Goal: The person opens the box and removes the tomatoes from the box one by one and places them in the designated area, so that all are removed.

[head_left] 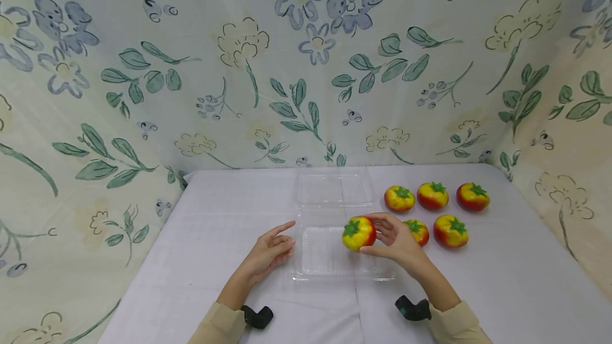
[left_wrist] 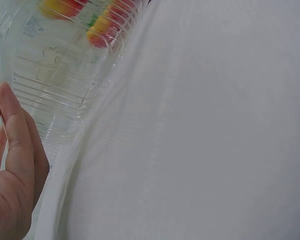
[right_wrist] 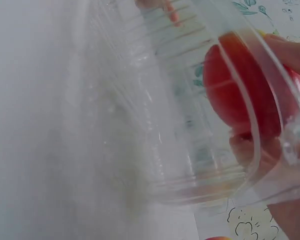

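Observation:
My right hand grips a red-and-yellow tomato-like fruit with a green leafy top, thumb on the near side and fingers on the far side. It is over the lower half of an open clear plastic clamshell box. Through the box's clear wall, the right wrist view shows the red underside of the fruit. My left hand is at the box's left edge, index finger extended and the others loosely bent. In the left wrist view its fingertips appear to touch the box's rim.
Several more of these fruits sit in two rows on the right of the white-covered table; one is partly behind my right hand. The box's lid lies folded back. A flower-patterned cloth stands behind.

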The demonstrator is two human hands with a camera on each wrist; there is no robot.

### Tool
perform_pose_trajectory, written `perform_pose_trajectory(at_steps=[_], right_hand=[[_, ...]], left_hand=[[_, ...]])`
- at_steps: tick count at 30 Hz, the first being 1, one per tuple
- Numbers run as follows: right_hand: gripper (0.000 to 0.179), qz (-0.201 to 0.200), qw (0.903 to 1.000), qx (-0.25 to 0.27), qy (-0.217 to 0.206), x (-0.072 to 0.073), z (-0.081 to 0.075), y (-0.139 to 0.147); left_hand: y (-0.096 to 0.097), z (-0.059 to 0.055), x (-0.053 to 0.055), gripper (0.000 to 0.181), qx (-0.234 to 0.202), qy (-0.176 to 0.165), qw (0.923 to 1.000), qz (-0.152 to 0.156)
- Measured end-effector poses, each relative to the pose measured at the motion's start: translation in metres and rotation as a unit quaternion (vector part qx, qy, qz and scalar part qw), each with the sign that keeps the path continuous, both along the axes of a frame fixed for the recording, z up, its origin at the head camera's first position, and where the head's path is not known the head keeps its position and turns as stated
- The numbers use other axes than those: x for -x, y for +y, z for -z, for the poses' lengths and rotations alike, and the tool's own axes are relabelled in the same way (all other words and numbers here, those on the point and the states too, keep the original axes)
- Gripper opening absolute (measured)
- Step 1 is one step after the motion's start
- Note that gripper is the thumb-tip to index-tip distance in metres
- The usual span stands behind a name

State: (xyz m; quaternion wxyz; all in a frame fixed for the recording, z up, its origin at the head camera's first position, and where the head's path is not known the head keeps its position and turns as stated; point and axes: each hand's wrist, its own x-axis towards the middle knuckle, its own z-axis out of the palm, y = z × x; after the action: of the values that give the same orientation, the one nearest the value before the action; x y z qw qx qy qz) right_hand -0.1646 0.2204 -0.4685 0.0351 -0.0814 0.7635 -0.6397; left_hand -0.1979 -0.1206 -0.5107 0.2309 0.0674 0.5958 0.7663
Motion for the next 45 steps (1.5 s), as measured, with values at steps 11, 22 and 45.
perform_pose_trajectory(at_steps=[11, 22, 45], right_hand=[[0.074, 0.032, 0.9993, -0.013, -0.012, -0.005, -0.003, 0.014], [0.074, 0.056, 0.998, -0.027, -0.011, -0.008, -0.007, 0.026], [0.075, 0.097, 0.9946, -0.034, -0.017, -0.015, -0.008, 0.047]], left_hand=[[0.0, 0.002, 0.001, 0.06, 0.002, 0.003, 1.0, 0.0], [0.001, 0.001, 0.0, 0.058, -0.002, 0.002, 1.0, -0.001], [0.001, 0.002, 0.001, 0.06, -0.007, -0.002, 1.0, 0.0]])
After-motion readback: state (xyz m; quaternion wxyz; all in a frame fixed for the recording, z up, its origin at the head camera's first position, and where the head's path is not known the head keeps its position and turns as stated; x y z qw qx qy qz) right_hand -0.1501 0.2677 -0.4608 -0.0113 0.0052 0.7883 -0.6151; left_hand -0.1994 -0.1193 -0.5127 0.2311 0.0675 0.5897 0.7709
